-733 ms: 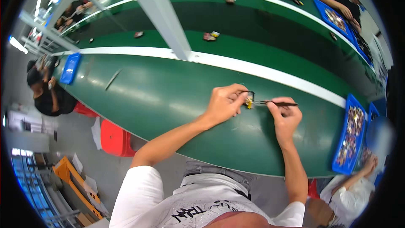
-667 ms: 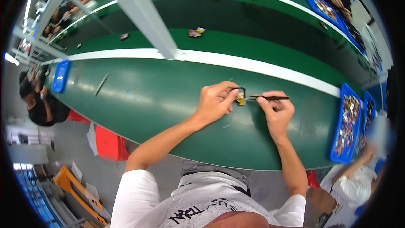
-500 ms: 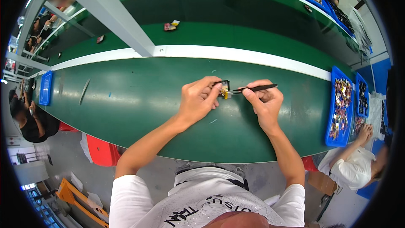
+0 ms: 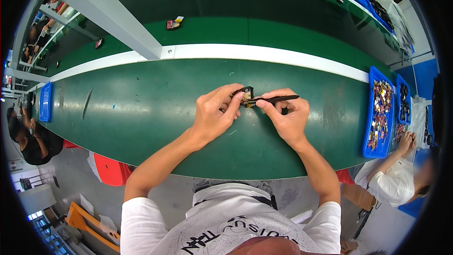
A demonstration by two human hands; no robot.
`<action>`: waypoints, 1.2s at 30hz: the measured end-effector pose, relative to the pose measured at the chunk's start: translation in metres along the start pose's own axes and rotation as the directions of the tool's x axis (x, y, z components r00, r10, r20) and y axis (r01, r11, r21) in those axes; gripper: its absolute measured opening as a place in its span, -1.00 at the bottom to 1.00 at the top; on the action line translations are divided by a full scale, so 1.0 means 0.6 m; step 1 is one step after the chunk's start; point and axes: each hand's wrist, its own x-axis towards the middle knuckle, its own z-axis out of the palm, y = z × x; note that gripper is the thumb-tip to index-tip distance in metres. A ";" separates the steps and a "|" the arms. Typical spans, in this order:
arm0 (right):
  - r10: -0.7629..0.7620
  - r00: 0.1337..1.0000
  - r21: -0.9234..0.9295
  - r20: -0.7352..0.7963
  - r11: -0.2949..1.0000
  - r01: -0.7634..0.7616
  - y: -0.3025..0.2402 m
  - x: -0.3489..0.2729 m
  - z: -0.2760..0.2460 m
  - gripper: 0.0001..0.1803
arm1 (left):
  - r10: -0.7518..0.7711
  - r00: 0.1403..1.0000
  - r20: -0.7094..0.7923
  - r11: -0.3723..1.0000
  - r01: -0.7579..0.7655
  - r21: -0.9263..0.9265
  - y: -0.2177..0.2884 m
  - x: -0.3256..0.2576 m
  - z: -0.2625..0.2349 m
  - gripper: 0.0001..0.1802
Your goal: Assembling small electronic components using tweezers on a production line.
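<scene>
left hand (image 4: 212, 112) pinches black-framed part (image 4: 247, 97); right hand (image 4: 289, 115), right of part, closed around tweezers (image 4: 281, 98); loose pinch could let part twist.

A single head-worn wide fisheye view looks down and forward from near above the long, glossy green counter (image 4: 155, 113).

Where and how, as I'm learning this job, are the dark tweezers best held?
Probably grip the tweezers just behind the tips, from the right, as the right hand does: their slim shaft points left, tips at the small part in the left hand.
</scene>
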 end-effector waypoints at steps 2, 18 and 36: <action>-0.039 0.999 -0.037 -0.008 0.999 0.039 0.000 0.001 -0.001 -0.82 | 0.024 1.000 -0.005 1.000 -0.024 0.013 0.001 0.000 0.001 -0.83; 0.282 0.954 0.313 0.104 0.901 -0.300 -0.013 0.013 -0.005 -0.87 | 0.106 0.994 0.040 0.993 -0.108 0.054 -0.002 -0.004 -0.001 -0.80; 0.265 0.957 0.340 0.120 0.894 -0.290 -0.002 0.011 -0.009 -0.90 | -0.170 0.976 0.138 0.962 0.195 -0.192 0.005 0.000 -0.004 -0.75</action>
